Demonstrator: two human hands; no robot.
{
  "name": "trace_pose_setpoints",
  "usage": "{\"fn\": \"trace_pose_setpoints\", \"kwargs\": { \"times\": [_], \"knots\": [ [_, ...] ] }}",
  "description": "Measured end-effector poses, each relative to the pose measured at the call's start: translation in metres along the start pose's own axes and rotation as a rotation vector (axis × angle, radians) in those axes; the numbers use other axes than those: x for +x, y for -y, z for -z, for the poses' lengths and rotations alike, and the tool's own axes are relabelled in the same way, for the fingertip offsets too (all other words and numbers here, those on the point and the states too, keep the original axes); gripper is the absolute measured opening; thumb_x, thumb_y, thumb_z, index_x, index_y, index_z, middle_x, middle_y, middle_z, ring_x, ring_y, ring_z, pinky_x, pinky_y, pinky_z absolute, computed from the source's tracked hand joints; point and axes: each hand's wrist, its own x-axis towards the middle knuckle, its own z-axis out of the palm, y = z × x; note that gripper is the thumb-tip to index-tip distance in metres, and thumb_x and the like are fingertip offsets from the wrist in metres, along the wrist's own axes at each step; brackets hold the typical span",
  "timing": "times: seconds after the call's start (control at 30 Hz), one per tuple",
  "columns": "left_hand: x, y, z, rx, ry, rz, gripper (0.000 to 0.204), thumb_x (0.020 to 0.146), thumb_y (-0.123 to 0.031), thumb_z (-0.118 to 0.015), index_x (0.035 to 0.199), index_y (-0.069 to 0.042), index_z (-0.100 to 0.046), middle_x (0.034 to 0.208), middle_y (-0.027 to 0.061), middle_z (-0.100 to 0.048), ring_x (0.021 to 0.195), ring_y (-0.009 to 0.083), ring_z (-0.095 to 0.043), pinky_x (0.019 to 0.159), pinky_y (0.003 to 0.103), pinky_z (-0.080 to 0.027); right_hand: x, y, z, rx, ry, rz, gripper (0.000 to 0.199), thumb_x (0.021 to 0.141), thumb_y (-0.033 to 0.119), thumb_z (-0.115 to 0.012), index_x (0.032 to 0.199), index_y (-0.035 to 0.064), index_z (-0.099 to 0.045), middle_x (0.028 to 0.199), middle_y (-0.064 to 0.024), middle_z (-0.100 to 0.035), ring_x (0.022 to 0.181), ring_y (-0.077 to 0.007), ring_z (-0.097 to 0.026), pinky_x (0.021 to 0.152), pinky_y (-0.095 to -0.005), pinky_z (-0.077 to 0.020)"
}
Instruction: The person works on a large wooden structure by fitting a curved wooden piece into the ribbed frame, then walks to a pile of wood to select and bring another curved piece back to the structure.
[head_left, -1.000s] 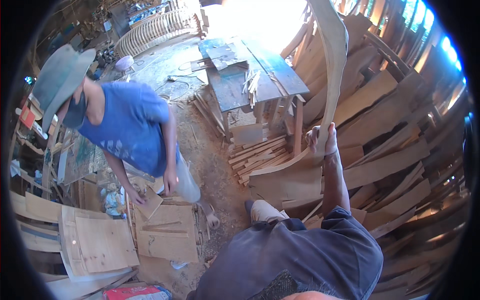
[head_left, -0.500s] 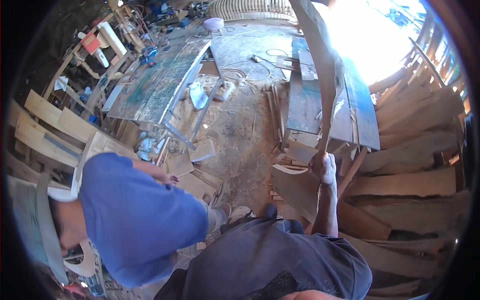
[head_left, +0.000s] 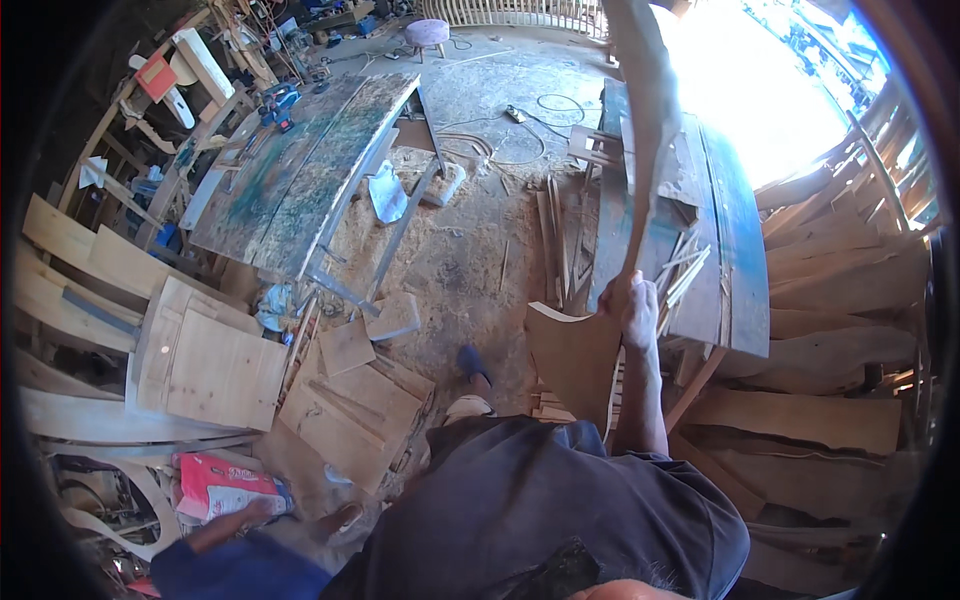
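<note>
My right hand [head_left: 632, 308] is closed around the edge of a long, wavy-edged wooden board [head_left: 648, 120]. The board stands nearly upright and rises past the top of the view. Just below and left of the hand is a flat brown wooden panel [head_left: 572, 355] with a curved, pale top edge; whether it joins the held board I cannot tell. My left hand is not in view. A blue-green worktable [head_left: 735, 220] stands beyond the right hand, with thin wood strips [head_left: 683, 270] lying on it.
A co-worker in a blue shirt [head_left: 240, 568] bends at lower left beside a red-and-white bag [head_left: 225, 487]. Another worktable [head_left: 300, 170] stands at left, with wood panels [head_left: 225, 370] nearer me. Rough boards [head_left: 800, 420] lie stacked at right. Cables [head_left: 520, 140] cross the sawdust-strewn floor.
The co-worker has moved from beside me down to the lower left edge. My right hand and the board have shifted slightly up and left. My blue-shod foot now shows farther forward.
</note>
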Motion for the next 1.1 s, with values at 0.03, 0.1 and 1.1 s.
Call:
{"fn": "trace_pose_setpoints", "kwargs": {
  "times": [0.03, 0.1, 1.1],
  "knots": [
    [0.019, -0.013, 0.005, 0.052, 0.005, -0.033, 0.02, 0.089, -0.027, -0.053, 0.085, -0.009, -0.061, 0.082, 0.017, -0.065, 0.074, 0.0387, -0.062, 0.068, 0.049, -0.048, 0.016, -0.002, -0.003, 0.03, -0.042, -0.003, 0.064, 0.1, 0.052, -0.034, 0.074, -0.0016, -0.058, 0.056, -0.0111, -0.056, 0.048, -0.0186, -0.055, 0.046, -0.0289, -0.0432],
    [0.06, -0.042, 0.028, 0.162, -0.008, -0.125, 0.02, 0.089, -0.027, -0.054, 0.086, -0.009, -0.062, 0.083, 0.0177, -0.065, 0.075, 0.04, -0.063, 0.069, 0.05, -0.049, 0.045, 0.003, -0.014, 0.0, -0.074, 0.058, 0.064, 0.1, 0.054, -0.034, 0.075, -0.0009, -0.057, 0.057, -0.0113, -0.056, 0.048, -0.0183, -0.055, 0.045, -0.0285, -0.0431],
    [0.431, -0.511, 0.267, 0.124, -0.062, -0.103, 0.028, 0.088, -0.038, -0.053, 0.079, -0.012, -0.061, 0.073, 0.0091, -0.062, 0.077, 0.0255, -0.064, 0.065, 0.042, -0.047, 0.67, -0.122, -0.093, -0.253, -0.244, 0.177, 0.064, 0.101, 0.049, -0.032, 0.073, -0.0015, -0.059, 0.059, -0.0116, -0.058, 0.051, -0.0195, -0.056, 0.051, -0.032, -0.0443]
  ]
}}
